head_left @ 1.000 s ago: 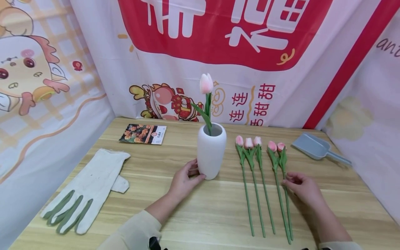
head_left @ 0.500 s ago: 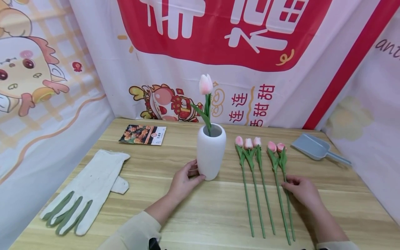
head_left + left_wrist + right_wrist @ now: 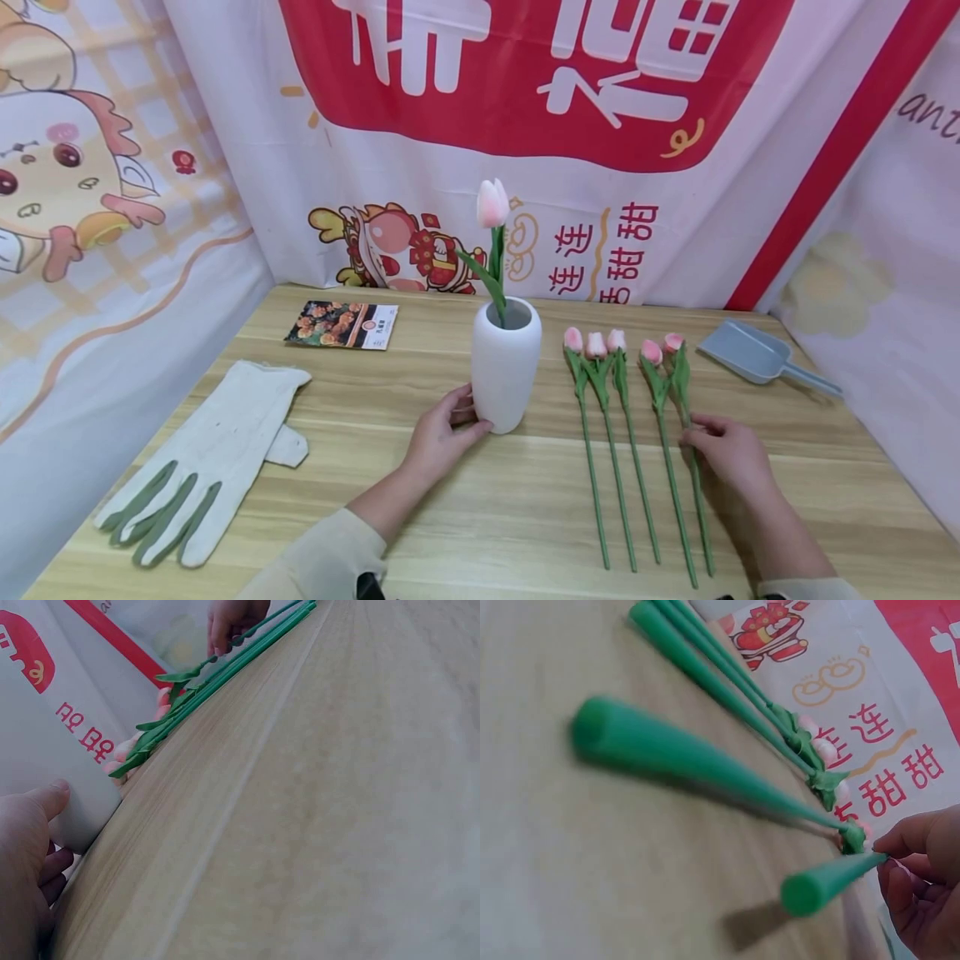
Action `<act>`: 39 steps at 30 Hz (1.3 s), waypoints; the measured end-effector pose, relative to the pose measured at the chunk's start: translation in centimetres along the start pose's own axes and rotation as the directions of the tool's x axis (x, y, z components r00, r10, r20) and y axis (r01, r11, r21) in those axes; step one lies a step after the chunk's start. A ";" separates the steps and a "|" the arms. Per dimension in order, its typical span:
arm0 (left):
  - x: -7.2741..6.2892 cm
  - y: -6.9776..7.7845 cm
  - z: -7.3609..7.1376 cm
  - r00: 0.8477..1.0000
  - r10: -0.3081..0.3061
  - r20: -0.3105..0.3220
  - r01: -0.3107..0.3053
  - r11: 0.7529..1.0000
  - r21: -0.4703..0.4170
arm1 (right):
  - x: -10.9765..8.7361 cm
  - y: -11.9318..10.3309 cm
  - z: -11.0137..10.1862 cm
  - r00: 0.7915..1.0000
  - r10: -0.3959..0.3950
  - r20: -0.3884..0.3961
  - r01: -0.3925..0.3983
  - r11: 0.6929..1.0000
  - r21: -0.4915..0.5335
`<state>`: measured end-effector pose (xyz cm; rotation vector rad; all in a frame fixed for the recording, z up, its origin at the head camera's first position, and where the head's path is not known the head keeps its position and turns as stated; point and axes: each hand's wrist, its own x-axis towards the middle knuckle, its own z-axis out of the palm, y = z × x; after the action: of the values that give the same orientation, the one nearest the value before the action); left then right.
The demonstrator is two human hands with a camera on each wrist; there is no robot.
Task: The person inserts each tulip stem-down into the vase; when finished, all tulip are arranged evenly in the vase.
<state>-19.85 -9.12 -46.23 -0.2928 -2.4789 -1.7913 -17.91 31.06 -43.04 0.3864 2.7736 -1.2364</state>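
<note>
In the head view my left hand (image 3: pixel 442 435) holds the base of a white vase (image 3: pixel 506 375), thumb in front and fingers round its left side. One pink-and-white tulip (image 3: pixel 492 205) stands in that vase, its leaves above the rim. At the right, my right hand (image 3: pixel 731 457) pinches the stem of the rightmost pink tulip (image 3: pixel 702 518) below its leaves. The right wrist view shows this tulip's stem (image 3: pixel 829 883) raised off the table, with a shadow under it. Beside it lies another pink tulip (image 3: pixel 677 492), and three more tulips (image 3: pixel 617 450) lie to the left.
A white glove with green-trimmed fingers (image 3: pixel 217 450) lies at the left of the wooden table (image 3: pixel 525 525). Behind it is a flower-printed packet (image 3: pixel 342 325). A grey-blue scoop (image 3: pixel 753 352) sits at the back right. Printed cloth (image 3: pixel 420 175) hangs behind and at both sides.
The rightmost tulip has shifted slightly right and away from its neighbour, in my right hand's pinch. My left hand and the vase have stayed in place.
</note>
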 end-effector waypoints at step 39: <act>-0.1 0.0 0.2 1.000 0.014 -0.015 -0.014 1.000 -0.028 | 2.1 -8.3 4.6 0.925 0.295 -0.238 0.073 0.478 0.875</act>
<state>-19.78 -8.97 -46.26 -0.2975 -2.4377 -1.8174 -22.26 22.80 -40.52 0.9152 1.9594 -2.7251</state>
